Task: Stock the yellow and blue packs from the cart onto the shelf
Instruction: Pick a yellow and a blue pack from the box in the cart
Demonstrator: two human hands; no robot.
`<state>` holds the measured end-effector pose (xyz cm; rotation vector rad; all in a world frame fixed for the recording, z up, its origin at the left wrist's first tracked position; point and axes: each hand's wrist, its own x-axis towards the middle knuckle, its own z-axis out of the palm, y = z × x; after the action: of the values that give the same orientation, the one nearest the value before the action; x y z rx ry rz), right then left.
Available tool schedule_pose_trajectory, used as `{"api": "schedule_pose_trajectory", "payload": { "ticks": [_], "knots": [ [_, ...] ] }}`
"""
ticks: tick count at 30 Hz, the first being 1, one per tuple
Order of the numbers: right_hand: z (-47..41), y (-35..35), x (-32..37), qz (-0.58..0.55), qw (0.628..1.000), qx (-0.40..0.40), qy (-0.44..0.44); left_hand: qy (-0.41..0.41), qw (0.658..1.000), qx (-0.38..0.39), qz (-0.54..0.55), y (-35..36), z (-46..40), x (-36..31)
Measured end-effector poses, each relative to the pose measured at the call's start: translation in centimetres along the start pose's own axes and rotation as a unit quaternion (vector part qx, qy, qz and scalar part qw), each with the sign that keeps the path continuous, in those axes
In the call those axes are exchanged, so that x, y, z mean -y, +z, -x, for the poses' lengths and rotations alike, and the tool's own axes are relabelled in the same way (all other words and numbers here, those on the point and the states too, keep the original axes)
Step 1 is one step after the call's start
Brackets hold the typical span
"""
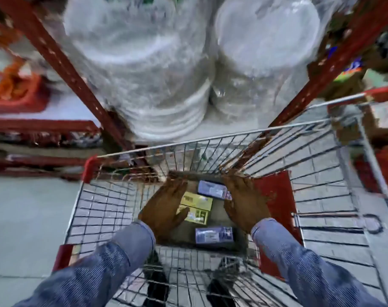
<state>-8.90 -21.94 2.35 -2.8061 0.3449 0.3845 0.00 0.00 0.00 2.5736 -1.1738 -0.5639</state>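
Observation:
Both my arms reach down into a wire shopping cart. On its floor lie two yellow packs side by side, a blue pack beyond them and another blue pack nearer to me. My left hand is flat with fingers apart at the left end of the yellow packs, its thumb lying over the nearer one. My right hand is spread at the right, its fingertips at the far blue pack's end. Neither hand has closed around a pack.
A red steel shelf rack stands right behind the cart, holding wrapped stacks of white disposable plates. A red panel lies against the cart's right side. Cartons and coloured goods sit at the right; grey floor lies at the left.

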Motion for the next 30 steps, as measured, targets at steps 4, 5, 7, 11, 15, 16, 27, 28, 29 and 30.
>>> {"api": "schedule_pose_trajectory", "payload": {
  "ticks": [4,5,7,11,15,16,27,28,29,30],
  "knots": [
    [-2.8,5.3,-1.9,0.013,0.999,0.047,0.001,-0.027,0.999,0.041,0.012,4.9,-3.6,1.6],
    [-3.3,6.7,-2.4,0.014,0.999,0.048,-0.002,-0.02,0.998,0.05,0.019,5.9,-4.3,1.9],
    [-4.2,9.5,-3.1,0.014,0.999,0.035,-0.003,-0.013,0.997,0.063,0.044,8.9,-5.9,3.3],
    [-6.1,12.4,-4.2,0.019,0.999,0.024,-0.009,-0.045,0.99,0.132,0.012,12.2,-8.9,6.8],
    [-7.4,14.5,-4.9,0.055,0.997,0.056,0.002,-0.023,0.972,0.227,0.051,12.4,-10.7,7.7],
    [-7.7,14.8,-5.1,0.061,0.996,0.061,0.005,-0.013,0.969,0.244,0.029,12.0,-11.3,7.6],
    [-9.2,15.4,-4.9,0.058,0.996,0.057,0.02,0.036,0.929,0.368,-0.034,11.6,-12.9,8.1],
    [-9.1,15.4,-5.0,0.061,0.996,0.058,0.018,0.028,0.923,0.383,-0.032,11.6,-13.2,8.2],
    [-9.1,15.5,-5.0,0.064,0.996,0.059,0.016,0.024,0.92,0.39,-0.036,11.6,-13.3,8.1],
    [-9.1,15.6,-5.0,0.068,0.996,0.059,0.014,0.021,0.918,0.395,-0.039,11.5,-13.4,8.0]
  ]
}}
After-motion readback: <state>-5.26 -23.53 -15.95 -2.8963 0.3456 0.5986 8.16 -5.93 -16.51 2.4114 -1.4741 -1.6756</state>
